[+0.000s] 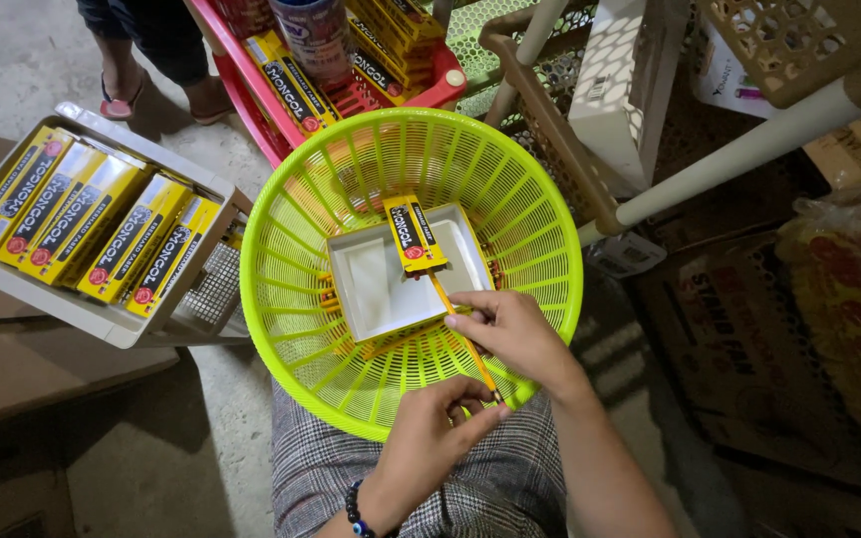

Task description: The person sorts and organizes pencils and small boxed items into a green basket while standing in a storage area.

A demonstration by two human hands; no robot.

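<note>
Head view, hands: the left hand (pixel 430 423) at six o'clock pinches the lower end of a yellow pencil (pixel 460 334); the right hand (pixel 515 334), just above at five o'clock, grips the same pencil nearer its middle. Both are closed on it, probably to steady it while its upper end points at the small box.
Pencil: slanted, running from the fingers up toward eleven o'clock, over the basket's inside.
Small pencil box (pixel 413 232): a narrow yellow carton with a black band and a red dot, lying across the top edge of a white tray (pixel 376 289), its lower end towards the pencil tip.
White tray: shallow, rectangular, resting tilted in the middle of the basket; its inside looks bare.
Basket (pixel 291 299): round, lime-green, slotted plastic, resting on the person's lap over checked trousers (pixel 490 488), so the work sits close under the hands.
Grey crate (pixel 102 319): at nine o'clock, holding five yellow cartons (pixel 87 224) laid flat side by side, same black band and red dots.
Red basket (pixel 271 120): at twelve o'clock, with more yellow cartons and a cylindrical container.
Another person: feet in sandals (pixel 122 100) at eleven o'clock on the concrete floor.
Cardboard boxes (pixel 739 349): brown, at three o'clock.
</note>
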